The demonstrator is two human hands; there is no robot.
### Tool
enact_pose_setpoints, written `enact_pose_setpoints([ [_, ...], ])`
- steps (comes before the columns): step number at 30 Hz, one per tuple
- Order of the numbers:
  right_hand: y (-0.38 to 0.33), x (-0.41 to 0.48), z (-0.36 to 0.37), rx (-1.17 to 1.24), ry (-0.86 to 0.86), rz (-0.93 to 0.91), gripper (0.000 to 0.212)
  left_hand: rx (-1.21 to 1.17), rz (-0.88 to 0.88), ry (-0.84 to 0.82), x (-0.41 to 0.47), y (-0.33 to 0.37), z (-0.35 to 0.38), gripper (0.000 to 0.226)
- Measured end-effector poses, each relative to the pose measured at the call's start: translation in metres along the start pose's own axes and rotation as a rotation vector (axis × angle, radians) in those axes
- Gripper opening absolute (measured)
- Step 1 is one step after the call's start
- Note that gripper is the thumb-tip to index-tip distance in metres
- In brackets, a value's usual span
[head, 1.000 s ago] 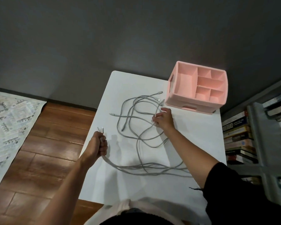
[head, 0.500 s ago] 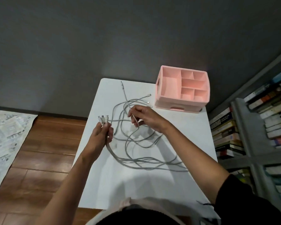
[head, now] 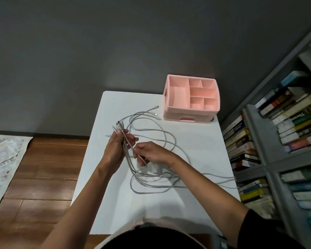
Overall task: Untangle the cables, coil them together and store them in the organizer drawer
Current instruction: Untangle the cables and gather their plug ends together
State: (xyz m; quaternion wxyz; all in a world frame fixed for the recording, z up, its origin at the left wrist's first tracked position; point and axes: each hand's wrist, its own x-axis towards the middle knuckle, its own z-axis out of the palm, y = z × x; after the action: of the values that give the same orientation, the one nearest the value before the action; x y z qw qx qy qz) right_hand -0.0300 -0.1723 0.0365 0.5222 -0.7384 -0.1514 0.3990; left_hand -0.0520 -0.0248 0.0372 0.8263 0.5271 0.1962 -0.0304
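Head — left grip (head: 115,150), right grip (head: 150,153) around cables (head: 119,125)

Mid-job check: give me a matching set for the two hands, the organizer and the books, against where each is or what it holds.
1 left hand
2 right hand
3 organizer
4 books

a on the shelves at the right
b grips bunched cables just below their plugs
c far right corner of the table
d pinches one cable

Pairs: 1-b, 2-d, 3-c, 4-a
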Motion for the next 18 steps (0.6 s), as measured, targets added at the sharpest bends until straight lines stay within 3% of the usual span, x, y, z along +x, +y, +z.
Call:
enact_pose_setpoints([
  [5,-0.005,-0.001,0.004,0.028,0.008,0.025,0.032,-0.085,0.02,-0.075,-0.005,-0.003,0.002,0.027],
  [13,-0.007,-0.016,-0.037,-0.088,-0.129,0.009,0.032,-0.155,0.098,0.06,0.0,0.025,-0.022,0.034],
  [18,-0.005,-0.02,-0.059,-0.2,-0.127,0.05,0.032,0.104,0.096,0.012,-0.002,0.019,-0.028,0.033],
])
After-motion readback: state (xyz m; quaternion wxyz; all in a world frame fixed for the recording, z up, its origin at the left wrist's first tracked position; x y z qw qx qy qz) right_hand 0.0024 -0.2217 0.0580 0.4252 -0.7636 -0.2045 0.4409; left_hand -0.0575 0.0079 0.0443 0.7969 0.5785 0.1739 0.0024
